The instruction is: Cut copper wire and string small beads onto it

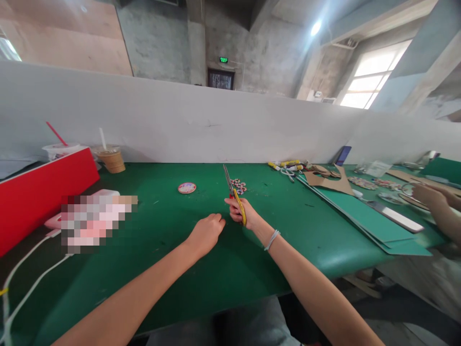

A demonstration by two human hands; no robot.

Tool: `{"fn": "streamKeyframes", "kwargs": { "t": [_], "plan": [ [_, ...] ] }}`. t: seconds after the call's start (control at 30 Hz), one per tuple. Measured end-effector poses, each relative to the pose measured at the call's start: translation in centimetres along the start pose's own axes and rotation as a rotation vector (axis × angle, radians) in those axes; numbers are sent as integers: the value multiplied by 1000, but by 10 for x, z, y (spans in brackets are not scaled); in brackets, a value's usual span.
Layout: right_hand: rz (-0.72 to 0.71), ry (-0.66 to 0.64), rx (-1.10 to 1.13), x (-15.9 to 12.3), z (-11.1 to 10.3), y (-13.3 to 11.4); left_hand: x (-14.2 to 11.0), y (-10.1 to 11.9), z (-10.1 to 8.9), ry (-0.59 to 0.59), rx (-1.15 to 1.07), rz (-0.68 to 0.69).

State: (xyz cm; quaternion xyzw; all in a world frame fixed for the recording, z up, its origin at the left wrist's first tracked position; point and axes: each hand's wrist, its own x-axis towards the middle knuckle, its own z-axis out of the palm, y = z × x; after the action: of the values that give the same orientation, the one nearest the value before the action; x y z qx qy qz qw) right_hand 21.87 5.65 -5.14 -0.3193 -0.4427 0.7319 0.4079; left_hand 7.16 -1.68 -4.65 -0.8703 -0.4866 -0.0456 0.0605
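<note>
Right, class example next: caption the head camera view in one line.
Right hand holding yellow-handled scissors upright above a green table, left hand resting nearby.

Only readable thing here is the green exit sign up on the wall over the door, looks like "EXIT" in tiny letters; the characters above it are too small to read.
</note>
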Motion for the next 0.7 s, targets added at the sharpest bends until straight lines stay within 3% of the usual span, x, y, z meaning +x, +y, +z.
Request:
{"fn": "streamKeyframes", "kwargs": {
  "t": [0.7],
  "plan": [
    [143,-70,65,11,-25,-2,-5,-8,-5,7,12,40]
  ]
}}
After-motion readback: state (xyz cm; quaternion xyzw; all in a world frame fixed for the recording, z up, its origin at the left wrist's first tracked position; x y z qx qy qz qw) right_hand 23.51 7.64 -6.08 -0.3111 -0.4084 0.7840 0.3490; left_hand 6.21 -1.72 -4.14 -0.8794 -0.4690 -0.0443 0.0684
